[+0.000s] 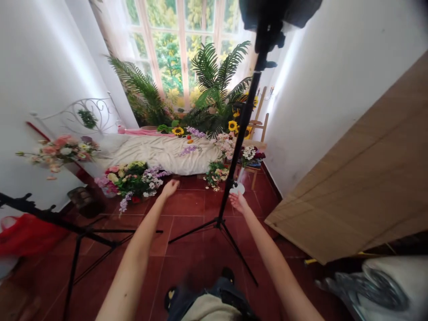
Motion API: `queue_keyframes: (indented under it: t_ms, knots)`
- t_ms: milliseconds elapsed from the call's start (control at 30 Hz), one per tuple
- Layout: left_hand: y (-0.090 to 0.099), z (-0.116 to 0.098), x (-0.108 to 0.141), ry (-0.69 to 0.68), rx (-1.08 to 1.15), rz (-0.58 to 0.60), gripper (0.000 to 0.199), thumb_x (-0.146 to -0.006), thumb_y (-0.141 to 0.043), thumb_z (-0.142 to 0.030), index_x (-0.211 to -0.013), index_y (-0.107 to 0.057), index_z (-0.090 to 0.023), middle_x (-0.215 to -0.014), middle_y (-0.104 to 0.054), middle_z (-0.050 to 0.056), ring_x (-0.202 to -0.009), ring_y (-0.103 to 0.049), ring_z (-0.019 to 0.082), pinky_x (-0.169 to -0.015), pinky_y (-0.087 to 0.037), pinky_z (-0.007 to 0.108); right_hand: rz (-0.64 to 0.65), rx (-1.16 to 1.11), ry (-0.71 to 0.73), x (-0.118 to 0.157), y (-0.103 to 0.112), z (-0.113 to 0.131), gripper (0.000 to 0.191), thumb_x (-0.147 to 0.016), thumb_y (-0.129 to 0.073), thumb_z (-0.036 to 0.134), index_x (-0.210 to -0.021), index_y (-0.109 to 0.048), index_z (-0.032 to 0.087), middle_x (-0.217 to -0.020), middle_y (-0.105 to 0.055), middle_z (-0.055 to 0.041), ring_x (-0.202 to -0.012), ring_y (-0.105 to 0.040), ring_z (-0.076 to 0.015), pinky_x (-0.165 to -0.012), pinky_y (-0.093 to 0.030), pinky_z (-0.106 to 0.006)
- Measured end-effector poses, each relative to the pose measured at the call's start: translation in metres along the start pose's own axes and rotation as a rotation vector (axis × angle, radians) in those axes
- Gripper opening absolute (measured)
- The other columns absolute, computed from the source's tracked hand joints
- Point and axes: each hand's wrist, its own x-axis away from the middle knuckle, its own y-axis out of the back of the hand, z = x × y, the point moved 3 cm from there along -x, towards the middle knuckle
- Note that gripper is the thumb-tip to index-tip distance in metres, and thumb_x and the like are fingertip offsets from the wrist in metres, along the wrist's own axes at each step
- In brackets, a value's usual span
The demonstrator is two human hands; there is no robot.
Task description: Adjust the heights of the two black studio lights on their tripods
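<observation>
My left hand (171, 188) is held out in front of the flower-covered bed, with its fingers curled into a loose fist. Nothing shows sticking out of it. Just left of it is a bunch of artificial flowers (133, 180) in pink, cream and lilac. My right hand (238, 200) has its palm turned up and its fingers apart, close to the black pole of a light stand (238, 151). I cannot tell whether the fingertips touch the pole. Behind that hand is a round white base (238, 188) on the floor.
The bed with a cream sheet (157, 154) stands below the window (182, 49), with palm leaves (217, 76) and sunflowers (233, 125) around. Another black tripod (90, 232) is at left, its legs spread. A large wooden panel (361, 169) leans at right. Red tiles (187, 205) cover the floor.
</observation>
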Motion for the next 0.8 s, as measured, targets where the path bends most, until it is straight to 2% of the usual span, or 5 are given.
queue_keyframes:
  t_ms: [133, 233, 300, 500, 800]
  knots:
    - [-0.032, -0.171, -0.063, -0.422, 0.142, -0.035, 0.033, -0.091, -0.042, -0.042, -0.087, -0.062, -0.016, -0.090, -0.067, 0.006, -0.089, -0.060, 0.018, -0.087, -0.045, 0.030, 0.204, -0.105, -0.099, -0.002, -0.002, 0.052, 0.049, -0.097, -0.033, 0.057, -0.077, -0.054, 0.017, -0.063, -0.061, -0.0040, -0.047, -0.051, -0.0096, -0.036, -0.032, -0.016]
    - [-0.053, -0.286, -0.061, -0.668, 0.276, -0.034, 0.040, -0.091, -0.042, -0.052, -0.100, -0.061, -0.018, -0.104, -0.066, 0.007, -0.098, -0.060, 0.019, -0.092, -0.044, 0.031, 0.284, -0.153, -0.190, -0.002, -0.001, 0.061, 0.046, -0.096, -0.038, 0.055, -0.071, -0.047, 0.018, -0.059, -0.057, -0.0016, -0.043, -0.046, -0.0081, -0.035, -0.028, -0.015]
    - [-0.066, -0.336, -0.052, -0.661, 0.340, -0.074, 0.046, -0.089, -0.044, -0.057, -0.106, -0.056, -0.016, -0.110, -0.064, 0.011, -0.105, -0.059, 0.021, -0.095, -0.042, 0.032, 0.302, -0.202, -0.232, -0.002, 0.001, 0.061, 0.044, -0.097, -0.037, 0.052, -0.069, -0.044, 0.019, -0.058, -0.056, -0.0004, -0.042, -0.043, -0.0072, -0.035, -0.027, -0.015]
    - [-0.076, -0.386, -0.058, -0.433, 0.481, -0.439, 0.058, -0.080, -0.059, -0.060, -0.115, -0.041, -0.017, -0.123, -0.051, 0.018, -0.127, -0.045, 0.028, -0.104, -0.035, 0.038, 0.388, -0.307, -0.243, -0.003, -0.001, 0.065, 0.048, -0.099, -0.033, 0.051, -0.061, -0.037, 0.021, -0.050, -0.041, 0.0042, -0.040, -0.034, -0.0070, -0.035, -0.026, -0.015]
    - [-0.075, -0.414, -0.101, -0.431, 0.555, -0.281, 0.040, -0.074, -0.073, -0.040, -0.096, -0.053, -0.014, -0.091, -0.062, 0.008, -0.100, -0.062, 0.027, -0.093, -0.047, 0.044, 0.493, -0.146, -0.022, -0.022, 0.007, 0.066, 0.059, -0.098, -0.037, 0.052, -0.051, -0.019, 0.021, -0.046, -0.021, 0.0070, -0.040, -0.022, -0.0070, -0.039, -0.028, -0.018]
